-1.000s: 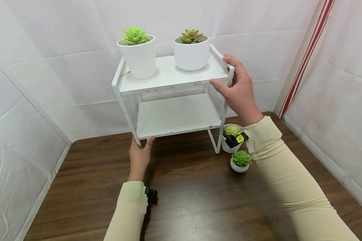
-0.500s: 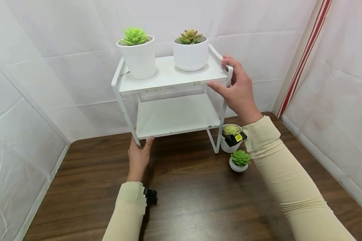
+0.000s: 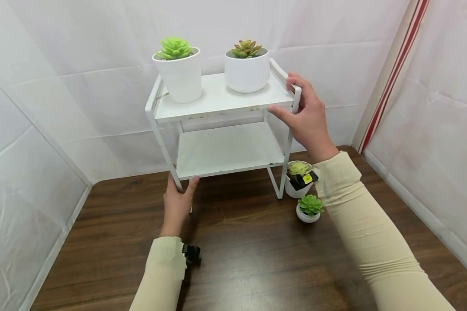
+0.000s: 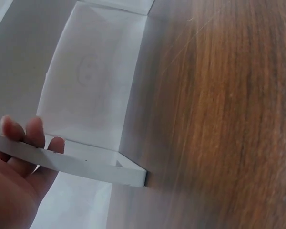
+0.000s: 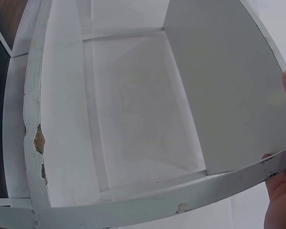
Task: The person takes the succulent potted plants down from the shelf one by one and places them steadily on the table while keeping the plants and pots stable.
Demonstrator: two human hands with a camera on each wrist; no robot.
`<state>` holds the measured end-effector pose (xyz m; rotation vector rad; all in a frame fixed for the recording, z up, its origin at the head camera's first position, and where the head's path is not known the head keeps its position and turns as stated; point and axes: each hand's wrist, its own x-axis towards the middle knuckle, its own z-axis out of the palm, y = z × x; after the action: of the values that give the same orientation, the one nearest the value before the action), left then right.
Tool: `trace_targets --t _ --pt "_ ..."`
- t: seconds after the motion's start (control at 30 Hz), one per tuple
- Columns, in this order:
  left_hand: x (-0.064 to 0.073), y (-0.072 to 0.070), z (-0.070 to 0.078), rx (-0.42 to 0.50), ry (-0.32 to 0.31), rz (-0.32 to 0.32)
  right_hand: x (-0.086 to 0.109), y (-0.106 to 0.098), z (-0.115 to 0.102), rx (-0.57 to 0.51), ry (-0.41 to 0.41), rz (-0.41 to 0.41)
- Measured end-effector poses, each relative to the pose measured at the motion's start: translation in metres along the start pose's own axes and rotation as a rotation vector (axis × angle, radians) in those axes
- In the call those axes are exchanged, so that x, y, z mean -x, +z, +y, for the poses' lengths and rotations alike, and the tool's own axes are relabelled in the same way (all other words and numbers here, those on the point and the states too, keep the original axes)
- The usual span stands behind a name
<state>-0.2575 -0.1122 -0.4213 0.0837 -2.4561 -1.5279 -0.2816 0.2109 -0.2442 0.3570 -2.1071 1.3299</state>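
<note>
Head view: two pots have their place on the white rack (image 3: 229, 149), and both hands hold this rack at the back of the desk (image 3: 241, 259).
From here I see the fingers of the left hand (image 3: 177, 205) closed around its front left leg, and those of the right hand (image 3: 309, 119) gripping its upper right corner. The tall pot (image 3: 180, 81) and the round pot (image 3: 247, 72) stand on the top board, so this part seems done. Letting go of the rack seems left; I cannot tell if every foot touches. The small pot (image 3: 308, 217) is on the desk, near the right leg.
</note>
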Motion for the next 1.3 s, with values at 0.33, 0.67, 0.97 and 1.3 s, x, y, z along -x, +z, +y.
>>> trace_targets --t 0.33,0.67,0.97,1.3 --pt "0.003 -0.007 0.002 0.012 0.012 -0.025 0.002 0.000 0.000 0.042 -0.030 0.015" --pt "0.004 -0.010 0.007 0.059 0.041 -0.009 0.002 0.000 0.003 0.095 -0.054 0.033" --pt "0.002 -0.016 0.016 0.094 0.075 0.039 0.001 0.000 0.004 0.107 -0.064 0.035" --pt "0.002 -0.022 0.029 0.071 0.029 0.017 0.001 -0.001 0.005 0.095 -0.060 0.033"
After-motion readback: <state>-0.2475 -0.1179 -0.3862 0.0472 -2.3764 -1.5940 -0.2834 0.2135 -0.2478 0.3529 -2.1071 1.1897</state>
